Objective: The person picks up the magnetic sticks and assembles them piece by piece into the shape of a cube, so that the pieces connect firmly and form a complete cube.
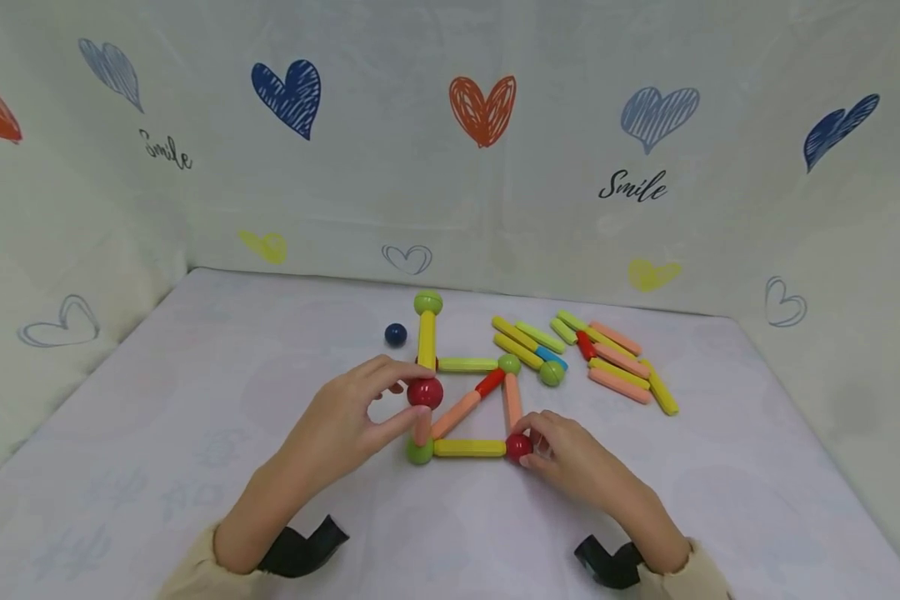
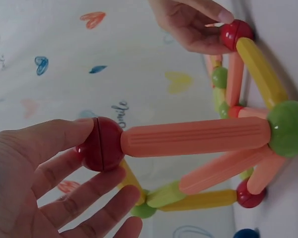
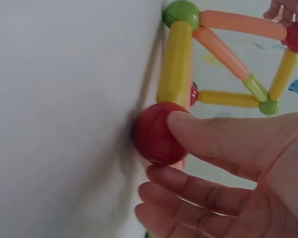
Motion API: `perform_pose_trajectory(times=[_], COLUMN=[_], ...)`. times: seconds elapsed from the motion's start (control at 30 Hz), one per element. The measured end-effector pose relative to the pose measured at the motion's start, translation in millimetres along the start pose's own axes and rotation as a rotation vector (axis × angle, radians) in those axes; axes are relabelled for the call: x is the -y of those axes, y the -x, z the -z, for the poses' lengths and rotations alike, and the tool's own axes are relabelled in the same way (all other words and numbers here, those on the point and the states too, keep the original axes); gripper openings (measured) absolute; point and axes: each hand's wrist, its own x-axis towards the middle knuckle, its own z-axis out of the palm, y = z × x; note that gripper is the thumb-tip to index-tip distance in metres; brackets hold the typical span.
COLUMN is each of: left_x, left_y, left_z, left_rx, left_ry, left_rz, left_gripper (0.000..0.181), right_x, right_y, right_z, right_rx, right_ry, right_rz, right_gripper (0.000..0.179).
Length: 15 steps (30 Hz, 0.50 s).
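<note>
Red upper ball (image 1: 425,392), pinched by the left hand (image 1: 356,414) at lower centre, could pop off its pink rod (image 2: 196,137) if tugged while the right hand (image 1: 570,460) grips the lower red ball (image 1: 518,447).

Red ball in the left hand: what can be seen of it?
The red ball looks like glossy plastic, with a seam around it. It sits raised off the table, pinched by the left hand. It meets a salmon rod, which leads down to a green ball, and a yellow rod.
</note>
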Motion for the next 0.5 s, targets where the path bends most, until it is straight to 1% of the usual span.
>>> perform_pose_trajectory(times=[0.13, 0.2, 0.27, 0.3, 0.37, 0.43, 0.5], left_x=[-0.8, -1.1, -1.1, -1.1, -0.9, -0.7, -0.5], left_y=[-0.1, 0.0, 0.2, 0.1, 0.1, -0.1, -0.2], left_z=[1.6, 2.2, 2.6, 2.7, 3.1, 3.3, 3.4], left_rx=[0.009, 0.012, 0.011, 0.012, 0.014, 0.02, 0.029], left_ry=[0.004, 0.004, 0.007, 0.008, 0.011, 0.017, 0.021], left_rz=[0.008, 0.011, 0.013, 0.014, 0.015, 0.016, 0.018], left_gripper=[0.04, 0.04, 0.04, 0.04, 0.04, 0.04, 0.041], right_x=[0.6, -0.6, -3.6, -5.7, -10.6, -17.2, -24.5], right_y=[-5.8, -10.0, -15.0, -18.2, -24.4, -31.6, -39.9], right_z=[11.3, 19.2, 27.7, 32.0, 39.8, 43.8, 43.0], right_rx=[0.056, 0.044, -0.004, -0.039, -0.11, -0.176, -0.231], right_ry=[-0.03, -0.051, -0.063, -0.064, -0.068, -0.081, -0.096], right_rz=[-0.003, -0.007, -0.01, -0.007, -0.027, -0.047, -0.071], right_gripper=[0.02, 0.019, 0.021, 0.023, 0.026, 0.028, 0.028])
